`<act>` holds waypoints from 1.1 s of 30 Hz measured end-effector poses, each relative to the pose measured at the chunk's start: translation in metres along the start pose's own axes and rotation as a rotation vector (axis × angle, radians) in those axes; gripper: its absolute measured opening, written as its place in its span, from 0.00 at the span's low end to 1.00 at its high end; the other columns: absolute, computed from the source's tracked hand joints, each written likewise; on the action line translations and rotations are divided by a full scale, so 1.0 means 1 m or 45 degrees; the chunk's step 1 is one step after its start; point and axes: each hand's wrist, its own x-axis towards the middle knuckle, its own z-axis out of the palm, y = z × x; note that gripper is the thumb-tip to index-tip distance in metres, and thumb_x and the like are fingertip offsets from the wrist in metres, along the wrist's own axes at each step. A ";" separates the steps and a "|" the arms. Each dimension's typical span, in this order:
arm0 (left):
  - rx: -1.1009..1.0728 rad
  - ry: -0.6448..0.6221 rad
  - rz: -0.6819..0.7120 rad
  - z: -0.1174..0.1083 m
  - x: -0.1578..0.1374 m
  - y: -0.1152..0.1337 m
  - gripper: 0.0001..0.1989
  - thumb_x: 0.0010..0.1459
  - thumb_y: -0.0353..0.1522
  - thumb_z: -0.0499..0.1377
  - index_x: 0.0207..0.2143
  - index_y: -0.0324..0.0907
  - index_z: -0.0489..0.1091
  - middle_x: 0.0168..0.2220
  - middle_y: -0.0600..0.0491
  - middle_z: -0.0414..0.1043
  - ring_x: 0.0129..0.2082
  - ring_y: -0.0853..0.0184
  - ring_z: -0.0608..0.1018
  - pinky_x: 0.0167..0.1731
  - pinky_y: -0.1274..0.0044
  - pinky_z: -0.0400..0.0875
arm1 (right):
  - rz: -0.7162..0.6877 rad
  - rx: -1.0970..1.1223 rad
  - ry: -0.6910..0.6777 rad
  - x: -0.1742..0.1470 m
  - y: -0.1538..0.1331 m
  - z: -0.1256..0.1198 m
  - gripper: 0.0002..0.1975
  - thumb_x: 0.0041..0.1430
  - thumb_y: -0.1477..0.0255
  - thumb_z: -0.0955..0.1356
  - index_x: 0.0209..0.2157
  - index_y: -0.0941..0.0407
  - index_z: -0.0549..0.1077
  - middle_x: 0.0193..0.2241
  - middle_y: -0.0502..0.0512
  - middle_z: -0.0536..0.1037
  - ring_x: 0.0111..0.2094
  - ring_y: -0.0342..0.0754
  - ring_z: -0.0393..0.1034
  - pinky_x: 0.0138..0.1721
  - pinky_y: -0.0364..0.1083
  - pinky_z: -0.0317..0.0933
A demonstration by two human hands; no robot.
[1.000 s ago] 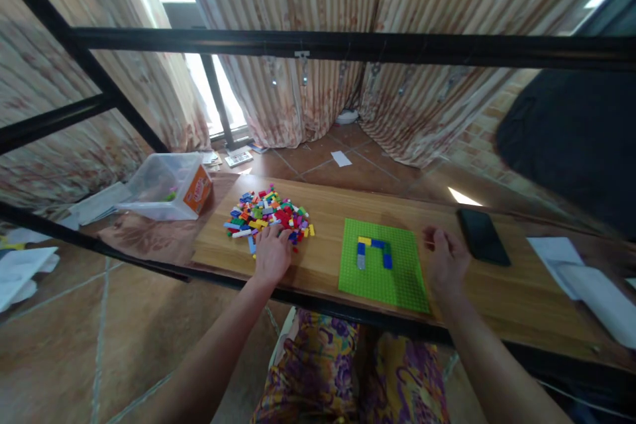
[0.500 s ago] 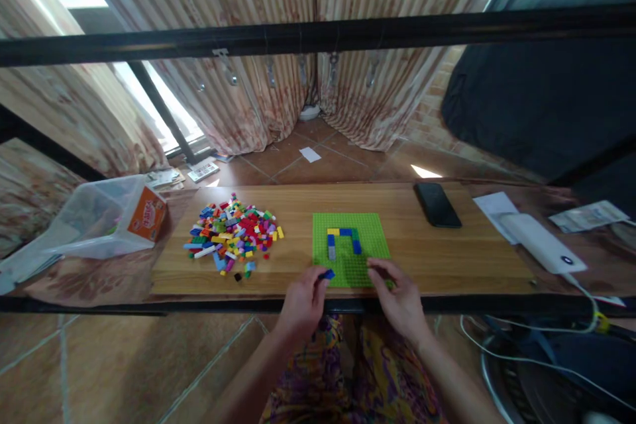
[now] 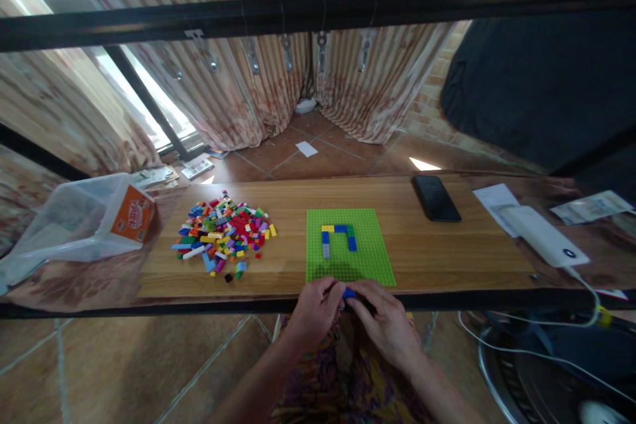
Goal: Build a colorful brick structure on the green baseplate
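Observation:
A blue toy brick (image 3: 349,293) is pinched between my two hands at the table's front edge. My left hand (image 3: 318,308) closes on its left end, and the fingers of my right hand (image 3: 380,315) close on its right end. Just beyond them lies the green baseplate (image 3: 368,265). On it, yellow, blue and green bricks (image 3: 340,228) form an angular arch, with a grey brick (image 3: 326,251) ending its left leg and a blue brick (image 3: 352,244) its right. The underside of the held brick is hidden by my fingers.
A heap of mixed bricks (image 3: 223,232) spreads left of the baseplate. Farther left stands a clear plastic bin (image 3: 94,212) with an orange label. A black phone (image 3: 436,199) and a white power bank (image 3: 544,235) with a cable lie to the right.
My hands have come together and drawn back from the baseplate to the table edge. The right hand, empty before, now grips the blue brick along with the left. The view has shifted slightly.

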 end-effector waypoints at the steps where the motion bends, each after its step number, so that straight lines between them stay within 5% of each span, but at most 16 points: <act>1: -0.017 0.009 0.003 0.001 0.001 0.000 0.19 0.63 0.43 0.51 0.25 0.40 0.67 0.21 0.56 0.66 0.21 0.72 0.69 0.23 0.81 0.62 | 0.008 -0.010 0.014 0.001 0.000 0.000 0.11 0.62 0.69 0.66 0.46 0.49 0.74 0.40 0.54 0.79 0.42 0.50 0.74 0.45 0.51 0.69; 10: 0.054 0.130 0.024 -0.011 0.002 -0.007 0.12 0.60 0.37 0.53 0.38 0.40 0.72 0.28 0.55 0.72 0.26 0.70 0.73 0.27 0.80 0.67 | 0.107 -0.210 0.193 0.012 0.018 -0.010 0.11 0.63 0.64 0.64 0.43 0.52 0.75 0.39 0.57 0.79 0.41 0.53 0.74 0.43 0.54 0.69; 19: 0.237 0.295 0.111 -0.034 0.010 -0.001 0.09 0.59 0.34 0.55 0.36 0.41 0.73 0.31 0.52 0.76 0.31 0.68 0.76 0.33 0.78 0.69 | 0.058 -0.406 0.199 0.041 0.038 -0.022 0.13 0.63 0.61 0.64 0.40 0.53 0.76 0.39 0.57 0.77 0.43 0.54 0.70 0.44 0.54 0.65; 33: 0.423 0.291 0.176 -0.038 0.015 0.002 0.08 0.60 0.32 0.54 0.37 0.41 0.73 0.35 0.52 0.77 0.35 0.66 0.78 0.37 0.77 0.69 | 0.030 -0.528 0.207 0.044 0.044 -0.006 0.15 0.63 0.59 0.64 0.38 0.54 0.76 0.36 0.56 0.78 0.40 0.53 0.69 0.42 0.52 0.60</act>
